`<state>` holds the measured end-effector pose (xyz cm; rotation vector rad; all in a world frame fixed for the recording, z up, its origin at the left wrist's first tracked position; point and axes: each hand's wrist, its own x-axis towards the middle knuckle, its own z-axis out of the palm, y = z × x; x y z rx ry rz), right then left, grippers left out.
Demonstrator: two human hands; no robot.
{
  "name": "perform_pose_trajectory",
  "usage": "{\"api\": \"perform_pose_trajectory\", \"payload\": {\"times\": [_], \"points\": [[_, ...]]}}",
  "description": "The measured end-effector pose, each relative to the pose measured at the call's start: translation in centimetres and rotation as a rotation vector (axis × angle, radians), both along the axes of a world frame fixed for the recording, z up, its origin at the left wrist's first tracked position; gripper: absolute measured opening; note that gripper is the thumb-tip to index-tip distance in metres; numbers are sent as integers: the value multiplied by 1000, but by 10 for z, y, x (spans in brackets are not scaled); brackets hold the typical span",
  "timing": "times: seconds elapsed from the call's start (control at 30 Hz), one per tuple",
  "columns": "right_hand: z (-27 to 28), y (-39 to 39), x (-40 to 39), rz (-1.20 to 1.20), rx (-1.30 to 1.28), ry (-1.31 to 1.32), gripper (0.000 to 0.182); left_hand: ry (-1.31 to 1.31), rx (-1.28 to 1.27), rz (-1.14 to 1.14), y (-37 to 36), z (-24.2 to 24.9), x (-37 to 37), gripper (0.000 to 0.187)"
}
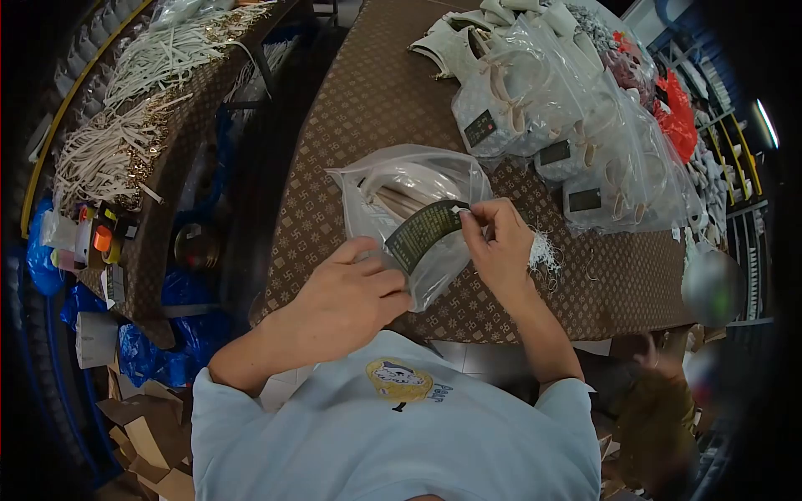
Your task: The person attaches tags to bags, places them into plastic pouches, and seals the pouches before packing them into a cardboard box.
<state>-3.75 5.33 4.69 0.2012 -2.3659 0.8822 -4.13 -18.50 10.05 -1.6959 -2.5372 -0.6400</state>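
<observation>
A clear plastic bag (451, 271) lies on the table in front of me, with a cream-coloured item with a curved handle (409, 179) inside it. Across the bag runs a dark green printed label (422, 235), slightly curved. My right hand (501, 246) pinches the label's right end between thumb and fingers, where a small white bit shows. Curled over the bag's near left edge, my left hand (355, 288) grips the plastic close to the label's left end.
Several bagged items with dark labels (585, 200) stand at the right. White thread scraps (545, 253) lie by my right wrist on the patterned brown table (334, 108). Bundled white straps (109, 150) cover a side table at left. Another person's blurred hand (656, 355) shows low at right.
</observation>
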Motion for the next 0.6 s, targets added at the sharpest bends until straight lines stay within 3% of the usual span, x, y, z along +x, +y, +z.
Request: {"api": "perform_pose_trajectory", "payload": {"times": [0.13,0.2,0.33,0.4,0.43,0.6], "points": [[8,-8,2,-23,-39,-22,13,60,55,-154,1,5,-6,19],[7,-7,1,-122,-272,-210,12,54,64,-185,-1,6,-7,20],[14,-3,3,-119,-536,-322,12,14,-9,-228,-7,8,-9,19],[21,-8,6,94,51,-61,15,-34,7,-251,-7,9,-10,18],[25,-12,7,184,188,29,18,-9,60,-243,-5,9,-10,17],[48,-13,9,283,358,-178,19,41,159,-211,1,9,-14,18]]}}
